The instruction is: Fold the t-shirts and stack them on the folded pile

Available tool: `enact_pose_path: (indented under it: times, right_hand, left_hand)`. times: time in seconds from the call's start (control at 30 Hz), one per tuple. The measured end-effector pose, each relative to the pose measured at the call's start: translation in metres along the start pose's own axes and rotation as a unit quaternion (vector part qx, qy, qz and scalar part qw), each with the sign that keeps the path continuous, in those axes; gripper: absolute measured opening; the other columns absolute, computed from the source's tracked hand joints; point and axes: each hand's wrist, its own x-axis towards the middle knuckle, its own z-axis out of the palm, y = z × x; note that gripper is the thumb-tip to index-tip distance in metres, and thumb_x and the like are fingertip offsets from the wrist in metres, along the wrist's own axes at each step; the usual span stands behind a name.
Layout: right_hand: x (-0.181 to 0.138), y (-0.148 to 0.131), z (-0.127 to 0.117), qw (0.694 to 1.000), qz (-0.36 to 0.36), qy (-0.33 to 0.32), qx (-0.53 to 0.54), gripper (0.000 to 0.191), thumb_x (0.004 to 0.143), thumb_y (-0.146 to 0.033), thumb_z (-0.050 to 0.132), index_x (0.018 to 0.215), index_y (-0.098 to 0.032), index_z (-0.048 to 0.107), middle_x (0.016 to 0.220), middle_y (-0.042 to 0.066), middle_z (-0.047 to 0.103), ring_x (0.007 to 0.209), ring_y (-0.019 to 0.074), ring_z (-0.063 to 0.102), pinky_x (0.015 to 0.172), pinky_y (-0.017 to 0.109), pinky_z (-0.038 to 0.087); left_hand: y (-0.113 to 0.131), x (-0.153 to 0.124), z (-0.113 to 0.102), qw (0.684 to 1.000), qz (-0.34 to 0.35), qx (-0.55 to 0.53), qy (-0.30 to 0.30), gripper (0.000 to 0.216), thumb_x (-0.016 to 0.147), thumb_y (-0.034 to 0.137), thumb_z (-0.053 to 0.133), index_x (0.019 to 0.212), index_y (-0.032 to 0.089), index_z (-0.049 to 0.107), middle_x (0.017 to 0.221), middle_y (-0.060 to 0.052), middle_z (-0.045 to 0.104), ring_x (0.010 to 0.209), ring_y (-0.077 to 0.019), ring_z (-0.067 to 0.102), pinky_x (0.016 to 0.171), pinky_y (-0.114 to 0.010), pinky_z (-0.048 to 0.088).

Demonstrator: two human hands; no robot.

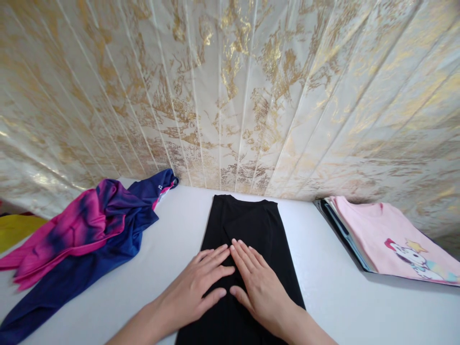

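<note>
A black garment (pixel 251 223) lies flat on the white table, folded into a long shape that widens toward me. Its near end runs out of the bottom of the view. On its middle rests my left hand (pixel 203 282), palm down with the fingers stretched out. My right hand (pixel 258 282) lies flat beside it, the fingertips of the two hands almost meeting. Neither hand grips the cloth. What kind of garment it is, I cannot tell.
Left on the white table (pixel 168 225) lies a crumpled pink and navy garment (pixel 97 225), with yellow cloth (pixel 17 230) beyond it. At right is a stack of folded clothes, a pink shirt (pixel 381 230) with a cartoon print on top. A gold-patterned curtain (pixel 230 96) hangs behind.
</note>
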Motion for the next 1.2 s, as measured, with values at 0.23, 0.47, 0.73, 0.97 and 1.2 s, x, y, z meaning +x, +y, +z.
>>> enact_pose_path:
  times: [0.23,0.47,0.73,0.97,1.2]
  right_hand:
    - [-0.002,-0.001,0.002,0.999,0.008,-0.04,-0.017,0.075,0.088,-0.048,0.051,0.148,-0.013,0.023,0.154,0.013,0.015,0.141,0.0286,0.02,0.114,0.047,0.027]
    - [-0.002,-0.002,0.002,0.999,0.011,-0.042,-0.008,0.075,0.089,-0.047,0.05,0.149,-0.013,0.02,0.154,0.012,0.012,0.142,0.0268,0.017,0.116,0.045,0.024]
    - [-0.001,0.007,-0.019,0.995,0.052,-0.027,0.078,0.062,0.095,-0.047,0.041,0.148,-0.019,0.025,0.154,0.01,0.02,0.141,0.0242,0.022,0.112,0.046,0.029]
    - [-0.004,0.076,-0.032,0.986,0.117,0.101,0.063,0.05,0.098,-0.038,0.034,0.146,-0.025,0.032,0.152,0.008,0.03,0.139,0.0227,0.028,0.111,0.048,0.033]
    - [-0.01,0.094,0.006,0.991,0.094,0.083,-0.049,0.052,0.094,-0.026,0.037,0.145,-0.016,0.032,0.152,0.011,0.029,0.141,0.0231,0.025,0.11,0.047,0.033]
  left_hand:
    - [0.004,0.001,-0.004,0.996,-0.044,0.019,0.076,0.037,0.096,0.019,0.04,0.132,0.026,0.049,0.149,-0.002,0.036,0.133,-0.02,0.037,0.11,-0.039,0.034]
    - [0.006,-0.001,0.008,0.997,0.007,0.076,0.003,0.066,0.097,0.039,0.045,0.151,0.025,0.009,0.154,-0.006,0.022,0.141,-0.0231,0.023,0.112,-0.042,0.027]
    - [0.004,-0.003,0.011,0.995,0.001,0.103,0.011,0.064,0.097,0.046,0.044,0.15,0.028,0.013,0.153,-0.006,0.026,0.138,-0.0247,0.029,0.111,-0.043,0.026]
    - [0.024,0.034,0.005,0.996,0.027,0.085,-0.03,0.066,0.096,0.042,0.047,0.15,0.025,0.013,0.155,-0.004,0.017,0.141,-0.0227,0.02,0.113,-0.043,0.023]
    - [0.048,0.059,0.019,0.993,0.053,0.037,-0.1,0.076,0.089,0.048,0.056,0.149,0.018,0.019,0.154,-0.007,0.01,0.142,-0.0244,0.016,0.115,-0.041,0.019]
